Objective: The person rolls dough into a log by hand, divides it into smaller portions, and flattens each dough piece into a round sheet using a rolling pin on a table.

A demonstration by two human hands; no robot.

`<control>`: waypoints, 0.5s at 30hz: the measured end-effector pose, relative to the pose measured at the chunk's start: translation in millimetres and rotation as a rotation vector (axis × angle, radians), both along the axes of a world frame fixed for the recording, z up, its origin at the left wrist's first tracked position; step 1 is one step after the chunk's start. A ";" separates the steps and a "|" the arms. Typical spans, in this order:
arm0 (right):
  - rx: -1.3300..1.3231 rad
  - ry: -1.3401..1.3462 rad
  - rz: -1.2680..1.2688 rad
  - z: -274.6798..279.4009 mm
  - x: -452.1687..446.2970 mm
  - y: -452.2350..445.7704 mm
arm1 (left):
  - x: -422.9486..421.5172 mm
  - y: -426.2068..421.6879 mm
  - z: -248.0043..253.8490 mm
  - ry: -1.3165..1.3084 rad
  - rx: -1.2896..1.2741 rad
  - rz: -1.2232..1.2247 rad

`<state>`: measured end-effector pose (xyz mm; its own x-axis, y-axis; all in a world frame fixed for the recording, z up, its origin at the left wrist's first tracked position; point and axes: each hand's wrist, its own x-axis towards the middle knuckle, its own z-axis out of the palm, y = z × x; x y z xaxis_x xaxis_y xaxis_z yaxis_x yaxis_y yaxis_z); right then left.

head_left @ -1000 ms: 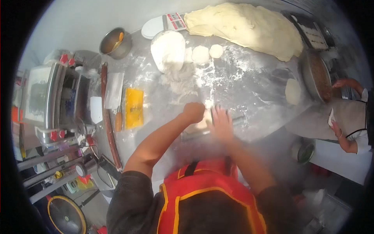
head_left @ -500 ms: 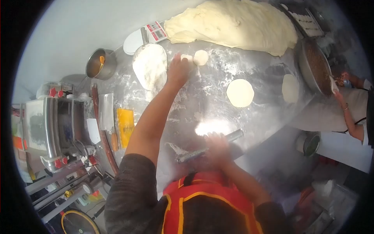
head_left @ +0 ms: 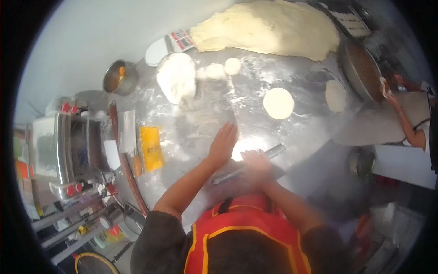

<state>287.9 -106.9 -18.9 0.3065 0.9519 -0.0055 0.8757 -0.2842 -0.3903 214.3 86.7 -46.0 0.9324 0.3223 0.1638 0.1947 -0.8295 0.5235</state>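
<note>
Near the front of the floured metal table, my left hand (head_left: 224, 142) is open, its fingers stretched out and holding nothing. It hovers or rests just left of the bright spot; contact with the table I cannot tell. My right hand (head_left: 256, 166), smeared by motion, lies over a metal rolling pin (head_left: 276, 150) and grips its middle. Beyond the hands are two small dough pieces (head_left: 215, 71) side by side and a flat dough round (head_left: 278, 103). Another dough round (head_left: 336, 96) lies farther right. A large dough sheet (head_left: 269, 29) spreads along the back.
A flour-filled scoop (head_left: 177, 77) lies near a scale (head_left: 181, 40). To the left are a pot (head_left: 119, 77), a yellow scraper (head_left: 151, 148) and a long wooden stick (head_left: 130, 182). On the right, a co-worker's arm (head_left: 404, 116) reaches beside a big pan of filling (head_left: 362, 68).
My left hand has drawn back from the small dough pieces toward my body and the rolling pin. My right hand stays on the pin. The view has shifted slightly.
</note>
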 end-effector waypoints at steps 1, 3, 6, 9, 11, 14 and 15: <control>-0.002 -0.016 0.008 -0.3 0.9 -2.3 | -14.4 -5.7 -11.2 0.062 0.031 -0.042; -0.005 -0.050 0.020 -0.2 1.6 -1.2 | -15.7 -3.9 -11.0 0.088 0.064 -0.091; 0.032 0.068 0.016 12.6 4.0 0.2 | -0.8 -4.7 15.2 0.064 0.024 -0.096; -0.008 0.065 0.044 1.5 4.8 -2.0 | 28.1 -6.6 26.7 0.142 0.077 -0.179; 0.029 0.042 0.026 1.1 5.0 -4.3 | 41.8 -4.7 35.3 0.123 0.122 -0.139; 0.044 0.040 0.007 5.9 2.9 -5.2 | 50.6 -1.9 33.1 0.107 0.172 -0.126; 0.045 0.042 0.007 7.5 1.6 -3.5 | 52.6 0.5 31.2 0.100 0.189 -0.126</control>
